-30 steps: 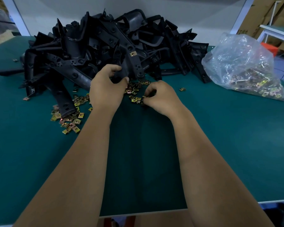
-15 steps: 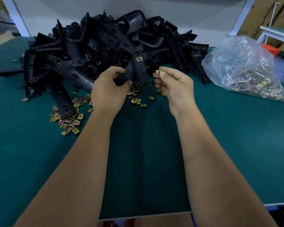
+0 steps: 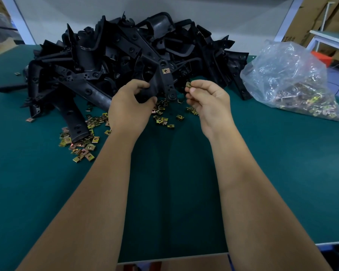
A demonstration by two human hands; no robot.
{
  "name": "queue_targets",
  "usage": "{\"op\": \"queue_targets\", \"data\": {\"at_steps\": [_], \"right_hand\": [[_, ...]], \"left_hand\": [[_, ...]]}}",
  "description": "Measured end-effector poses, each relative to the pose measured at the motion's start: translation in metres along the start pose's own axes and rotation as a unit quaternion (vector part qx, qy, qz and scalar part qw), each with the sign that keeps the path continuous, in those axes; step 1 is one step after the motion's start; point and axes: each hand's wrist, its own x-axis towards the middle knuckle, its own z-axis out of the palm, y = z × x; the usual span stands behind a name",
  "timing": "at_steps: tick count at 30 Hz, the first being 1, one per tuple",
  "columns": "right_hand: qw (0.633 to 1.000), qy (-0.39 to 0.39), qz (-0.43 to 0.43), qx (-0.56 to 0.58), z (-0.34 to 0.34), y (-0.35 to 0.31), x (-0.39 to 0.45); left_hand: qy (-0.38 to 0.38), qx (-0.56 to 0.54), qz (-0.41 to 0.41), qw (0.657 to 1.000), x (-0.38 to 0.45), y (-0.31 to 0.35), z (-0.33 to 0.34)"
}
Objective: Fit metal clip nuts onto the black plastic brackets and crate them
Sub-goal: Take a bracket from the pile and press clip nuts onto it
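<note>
- Head view: a person's left hand (image 3: pixel 130 108) grips a long black plastic bracket (image 3: pixel 155 83) by its lower body, fingers curled round it, lifting it off the front of a heap of black plastic brackets (image 3: pixel 125 55) at the far edge of the worktop.
- One square brass-coloured metal clip nut (image 3: pixel 165 71) already sits on the held bracket's narrow arm, above the round boss at the arm's tip.
- Right hand (image 3: pixel 207 102) pinches a second brass-coloured clip nut (image 3: pixel 188 84) between thumb and fingertips, just beside the bracket arm but not yet touching it.
- Step in hand, as judged: fitting the second nut. The next move calls for turning the nut's open side toward a bracket edge and sliding it on until its hole meets the bracket's hole; which mounting point is meant cannot be told.
- Loose clip nuts (image 3: pixel 162 118) lie scattered on the dark green worktop (image 3: pixel 174 192) below the hands, with a denser spread of clip nuts (image 3: pixel 82 141) toward the left edge.
- Clear plastic bag of clip nuts (image 3: pixel 294 83) slumps near the right edge.
- No crate is in view.
- Behind the bench stands a pale wall panel (image 3: pixel 233 16); brown cardboard cartons (image 3: pixel 317 14) and a second bench (image 3: pixel 333 39) fill the right background.
</note>
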Motion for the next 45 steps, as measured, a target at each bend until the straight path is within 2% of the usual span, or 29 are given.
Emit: {"op": "queue_targets", "data": {"at_steps": [16,45], "right_hand": [[0.998,-0.045,0.012,-0.051,0.007,0.0,-0.003],[0.998,-0.047,-0.004,-0.046,0.014,0.004,-0.005]], "left_hand": [[-0.009,0.004,0.006,1.0,-0.003,0.004,-0.001],[-0.005,0.018,0.004,1.0,-0.005,0.01,-0.003]]}}
